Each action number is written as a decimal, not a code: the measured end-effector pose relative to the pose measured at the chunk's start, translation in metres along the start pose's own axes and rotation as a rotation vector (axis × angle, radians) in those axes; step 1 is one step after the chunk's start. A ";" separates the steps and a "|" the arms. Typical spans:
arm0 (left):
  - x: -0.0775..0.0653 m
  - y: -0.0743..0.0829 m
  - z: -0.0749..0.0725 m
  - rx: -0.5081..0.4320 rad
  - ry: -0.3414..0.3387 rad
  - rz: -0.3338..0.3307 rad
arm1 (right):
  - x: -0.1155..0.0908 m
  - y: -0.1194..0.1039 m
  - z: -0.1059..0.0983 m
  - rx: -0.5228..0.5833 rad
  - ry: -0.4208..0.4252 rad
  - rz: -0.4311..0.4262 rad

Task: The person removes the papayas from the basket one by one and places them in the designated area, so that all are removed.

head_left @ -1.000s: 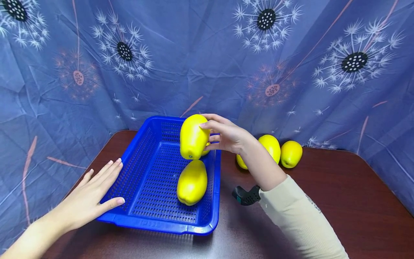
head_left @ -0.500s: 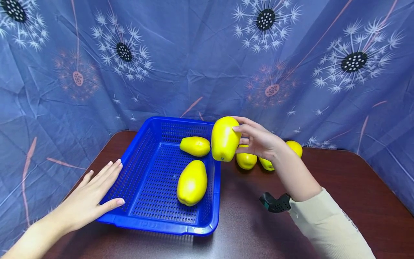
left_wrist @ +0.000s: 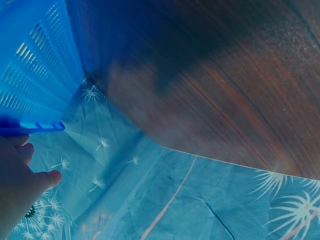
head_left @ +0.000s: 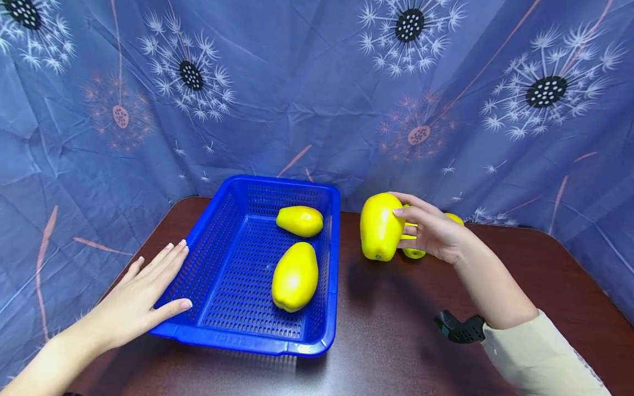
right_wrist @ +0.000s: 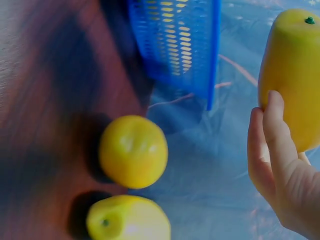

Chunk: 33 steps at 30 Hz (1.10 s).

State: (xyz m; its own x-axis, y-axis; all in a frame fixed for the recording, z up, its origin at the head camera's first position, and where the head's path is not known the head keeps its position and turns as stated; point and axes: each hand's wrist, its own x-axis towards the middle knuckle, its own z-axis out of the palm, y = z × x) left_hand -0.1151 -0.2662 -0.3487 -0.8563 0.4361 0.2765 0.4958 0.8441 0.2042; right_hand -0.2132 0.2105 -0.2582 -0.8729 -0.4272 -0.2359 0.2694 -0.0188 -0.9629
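A creased blue cloth (head_left: 307, 82) fills the upper half of the head view, printed with large, dark-centred white dandelions (head_left: 546, 92) and smaller pink dandelions (head_left: 120, 116). Across the lower part lies a dark reddish-brown wooden table (head_left: 386, 341), shiny near bottom centre. In the left wrist view, the wood fills the upper right, with cloth below.
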 end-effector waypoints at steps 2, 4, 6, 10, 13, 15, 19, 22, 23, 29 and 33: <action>0.000 0.000 0.000 0.001 0.000 0.001 | -0.004 0.006 -0.006 0.015 -0.003 0.003; -0.001 0.000 0.000 0.001 0.002 0.002 | -0.006 0.014 -0.011 0.034 -0.014 0.002; -0.001 0.000 0.001 0.001 0.005 0.004 | -0.008 0.021 -0.015 0.072 -0.029 -0.002; -0.001 0.000 0.002 0.003 0.012 0.011 | -0.011 0.035 -0.022 0.132 -0.061 -0.016; 0.000 0.000 0.001 0.002 0.012 0.011 | -0.014 0.044 -0.026 0.141 -0.076 -0.015; 0.001 0.000 0.001 0.000 0.008 0.006 | -0.015 0.049 -0.028 0.140 -0.084 -0.006; 0.000 0.001 0.000 -0.003 0.001 0.000 | -0.016 0.062 -0.032 0.134 -0.097 0.013; 0.000 0.001 0.000 -0.001 0.004 0.003 | -0.017 0.071 -0.035 0.129 -0.102 0.021; 0.000 0.001 0.000 0.001 0.006 0.005 | -0.017 0.074 -0.036 0.126 -0.100 0.025; 0.001 0.001 0.000 0.001 0.008 0.005 | -0.016 0.091 -0.040 0.108 -0.085 0.053; 0.001 0.001 -0.001 -0.003 -0.002 -0.003 | -0.015 0.100 -0.042 0.088 -0.075 0.068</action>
State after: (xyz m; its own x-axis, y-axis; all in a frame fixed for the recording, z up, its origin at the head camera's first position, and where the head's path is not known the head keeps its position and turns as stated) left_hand -0.1149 -0.2651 -0.3472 -0.8579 0.4344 0.2743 0.4939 0.8444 0.2074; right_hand -0.1900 0.2529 -0.3561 -0.8195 -0.4962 -0.2869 0.3649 -0.0656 -0.9288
